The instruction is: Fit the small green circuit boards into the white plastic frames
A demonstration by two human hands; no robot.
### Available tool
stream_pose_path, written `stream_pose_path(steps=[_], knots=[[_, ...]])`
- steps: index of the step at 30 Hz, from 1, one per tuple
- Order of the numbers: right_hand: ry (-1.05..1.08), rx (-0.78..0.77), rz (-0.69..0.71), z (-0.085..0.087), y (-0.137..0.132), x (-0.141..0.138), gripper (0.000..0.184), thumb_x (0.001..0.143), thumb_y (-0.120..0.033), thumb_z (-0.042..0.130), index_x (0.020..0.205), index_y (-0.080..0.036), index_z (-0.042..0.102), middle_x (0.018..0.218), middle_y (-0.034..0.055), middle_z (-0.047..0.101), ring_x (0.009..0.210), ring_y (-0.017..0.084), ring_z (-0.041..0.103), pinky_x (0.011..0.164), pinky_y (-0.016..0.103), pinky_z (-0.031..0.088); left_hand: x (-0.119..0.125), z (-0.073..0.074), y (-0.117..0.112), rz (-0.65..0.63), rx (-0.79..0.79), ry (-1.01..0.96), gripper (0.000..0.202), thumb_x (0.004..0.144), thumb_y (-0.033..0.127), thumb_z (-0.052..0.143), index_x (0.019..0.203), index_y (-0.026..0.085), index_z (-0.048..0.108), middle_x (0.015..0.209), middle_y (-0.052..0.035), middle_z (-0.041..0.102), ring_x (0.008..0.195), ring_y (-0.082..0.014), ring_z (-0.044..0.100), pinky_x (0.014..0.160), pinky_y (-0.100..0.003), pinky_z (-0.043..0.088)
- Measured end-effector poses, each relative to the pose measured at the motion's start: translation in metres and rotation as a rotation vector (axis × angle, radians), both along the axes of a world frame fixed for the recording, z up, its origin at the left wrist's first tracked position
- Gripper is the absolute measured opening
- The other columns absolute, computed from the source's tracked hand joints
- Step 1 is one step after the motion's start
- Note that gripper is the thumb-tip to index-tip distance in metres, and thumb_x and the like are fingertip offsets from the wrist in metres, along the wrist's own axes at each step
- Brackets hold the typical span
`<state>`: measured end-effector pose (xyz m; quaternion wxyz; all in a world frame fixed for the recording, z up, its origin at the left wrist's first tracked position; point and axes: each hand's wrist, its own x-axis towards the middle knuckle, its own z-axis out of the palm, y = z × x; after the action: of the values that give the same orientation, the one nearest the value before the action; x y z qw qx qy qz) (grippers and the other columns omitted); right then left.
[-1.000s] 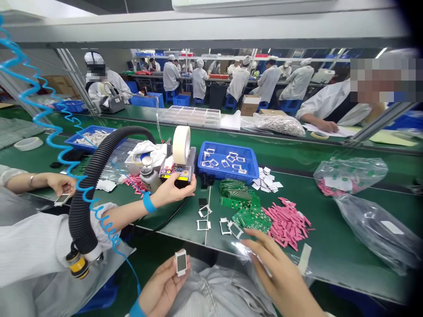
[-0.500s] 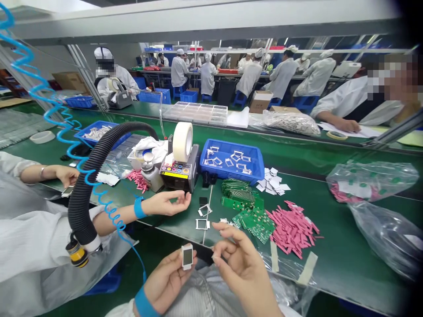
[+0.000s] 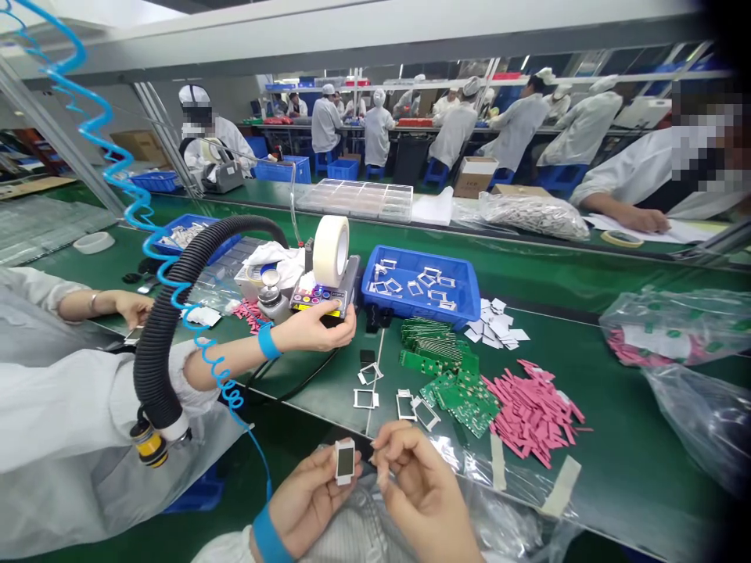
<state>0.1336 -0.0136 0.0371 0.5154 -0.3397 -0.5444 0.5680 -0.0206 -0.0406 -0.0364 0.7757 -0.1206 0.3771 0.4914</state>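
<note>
We've got the left hand [image 3: 308,496] clenched on a small white frame [image 3: 345,461] just off the tabletop [image 3: 610,469] edge, right hand [image 3: 425,496] pinched beside it, holding what we can't tell; looks like a frame-handling step, next move seemingly needs the right hand on the frame.

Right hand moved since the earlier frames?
Yes: the right hand drew back from the green circuit boards, toward the left hand holding a white frame.

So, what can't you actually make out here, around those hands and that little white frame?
Head view only:
Right hand: its fingers hide whether it pinches anything.
White frame in the left hand: fingers hide its back.
Green circuit boards: markings too small to read.
</note>
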Motion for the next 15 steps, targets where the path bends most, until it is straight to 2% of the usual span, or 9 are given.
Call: stream_pose_path(steps=[3, 6, 9, 11, 15], knots=[[-0.014, 0.006, 0.006, -0.002, -0.001, -0.002, 0.014, 0.075, -0.013, 0.058, 0.075, -0.022, 0.047, 0.084, -0.0001, 0.049, 0.069, 0.009, 0.05, 0.064, 0.02, 0.043, -0.001, -0.003, -0.001, -0.049, 0.065, 0.044, 0.062, 0.07, 0.002, 0.061, 0.128, 0.009, 0.042, 0.09, -0.0182, 0.071, 0.084, -0.0269, 0.068, 0.085, -0.039, 0.049], [-0.002, -0.037, 0.058, -0.005, -0.002, 0.0, 0.01, 0.081, -0.03, 0.057, 0.083, -0.023, 0.051, 0.081, 0.0005, 0.052, 0.066, 0.01, 0.05, 0.061, 0.021, 0.043, 0.0, 0.002, -0.002, -0.106, 0.127, 0.112, 0.043, 0.069, 0.006, 0.064, 0.112, 0.013, 0.058, 0.089, -0.015, 0.072, 0.085, -0.025, 0.067, 0.091, -0.038, 0.045], [-0.028, -0.094, 0.161, -0.005, -0.003, 0.003, 0.028, 0.088, -0.047, 0.04, 0.093, -0.022, 0.052, 0.07, 0.0006, 0.054, 0.059, 0.011, 0.049, 0.054, 0.022, 0.04, 0.003, 0.012, -0.004, -0.118, 0.186, 0.143, 0.024, 0.074, 0.011, 0.061, 0.097, 0.013, 0.066, 0.089, -0.0116, 0.073, 0.087, -0.0218, 0.066, 0.091, -0.033, 0.044], [-0.135, -0.081, 0.177, -0.002, -0.004, 0.004, 0.032, 0.09, -0.046, 0.035, 0.089, -0.021, 0.054, 0.07, 0.002, 0.056, 0.065, 0.013, 0.052, 0.058, 0.025, 0.042, 0.004, 0.017, -0.005, -0.121, 0.204, 0.139, 0.018, 0.076, 0.012, 0.059, 0.093, 0.011, 0.068, 0.088, -0.0102, 0.073, 0.087, -0.0197, 0.067, 0.089, -0.03, 0.044], [-0.395, 0.076, 0.169, 0.002, -0.005, 0.001, 0.012, 0.085, -0.029, 0.047, 0.081, -0.021, 0.055, 0.079, 0.003, 0.056, 0.077, 0.016, 0.054, 0.069, 0.029, 0.045, 0.004, 0.016, -0.006, -0.158, 0.238, 0.119, 0.014, 0.077, 0.014, 0.06, 0.087, 0.012, 0.069, 0.08, -0.0084, 0.072, 0.082, -0.0174, 0.067, 0.083, -0.027, 0.045]])
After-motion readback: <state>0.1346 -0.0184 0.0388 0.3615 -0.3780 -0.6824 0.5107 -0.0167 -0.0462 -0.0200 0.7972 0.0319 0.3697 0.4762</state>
